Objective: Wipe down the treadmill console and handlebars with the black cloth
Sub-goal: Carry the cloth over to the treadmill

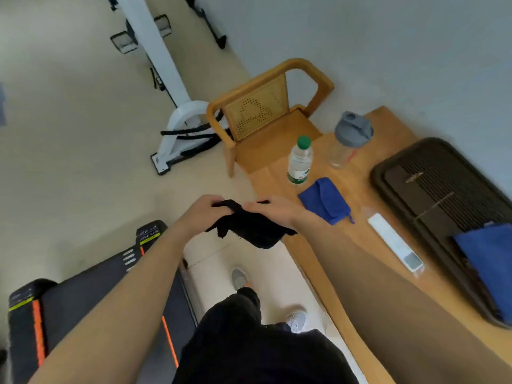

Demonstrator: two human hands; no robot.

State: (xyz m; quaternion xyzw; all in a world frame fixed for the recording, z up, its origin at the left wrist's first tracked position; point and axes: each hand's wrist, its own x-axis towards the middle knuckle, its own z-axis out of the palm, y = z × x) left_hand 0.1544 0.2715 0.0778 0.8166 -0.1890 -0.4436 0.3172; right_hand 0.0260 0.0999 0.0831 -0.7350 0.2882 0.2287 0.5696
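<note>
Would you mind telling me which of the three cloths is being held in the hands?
The black cloth, gripped by both hands; the two blue cloths lie untouched on the table.

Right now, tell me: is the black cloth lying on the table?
No, both hands, left and right, hold the black cloth up beside the table.

A wooden counter (357,189) is seen at right. Near its far end a green-capped water bottle (299,160) and a grey-lidded shaker (349,139) are stood upright. A folded blue cloth (324,200), a white remote (394,242) and a dark tray (440,195) are laid behind. A wooden chair (263,115) is placed beyond the far end.
</note>
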